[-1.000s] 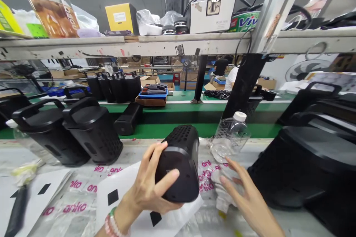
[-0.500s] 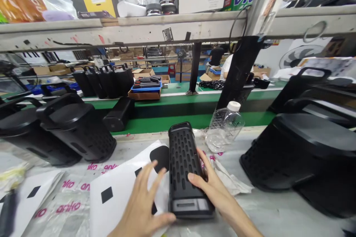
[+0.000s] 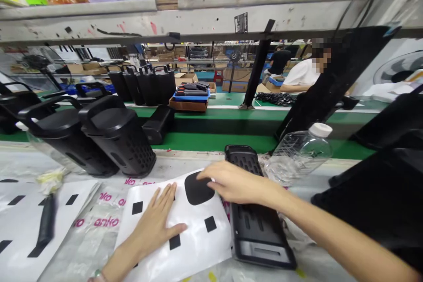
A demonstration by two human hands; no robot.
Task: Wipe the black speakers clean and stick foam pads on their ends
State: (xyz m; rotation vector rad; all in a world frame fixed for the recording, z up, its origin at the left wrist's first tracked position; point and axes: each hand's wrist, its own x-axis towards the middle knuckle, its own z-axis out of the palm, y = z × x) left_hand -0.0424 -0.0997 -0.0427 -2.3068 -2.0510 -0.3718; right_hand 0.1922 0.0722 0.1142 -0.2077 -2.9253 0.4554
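Note:
My left hand [image 3: 161,218] lies flat with its fingers spread on a white sheet [image 3: 201,253] that carries several small black squares. At the sheet's upper right is a larger black rounded sticker [image 3: 198,191]. My right hand [image 3: 226,180] reaches across from the right, its fingers bent together at the sticker's upper right edge. What the fingertips grip is partly hidden. Under my right forearm, a black case with slotted holes [image 3: 254,224], which looks like a speaker body, lies on the bench beside the sheet. Neither hand holds the case.
Black handled cases [image 3: 120,139] stand at the left. A brush-like tool [image 3: 48,220] lies on another white sheet. A clear plastic bottle [image 3: 299,154] stands behind the case. More black cases [image 3: 373,198] are at the right. Across the green conveyor [image 3: 198,136] sits a person in white [image 3: 302,75].
My right hand has let go of the slotted case and moved left to the black sticker. My left hand has settled flat on the sheet. The view has turned right.

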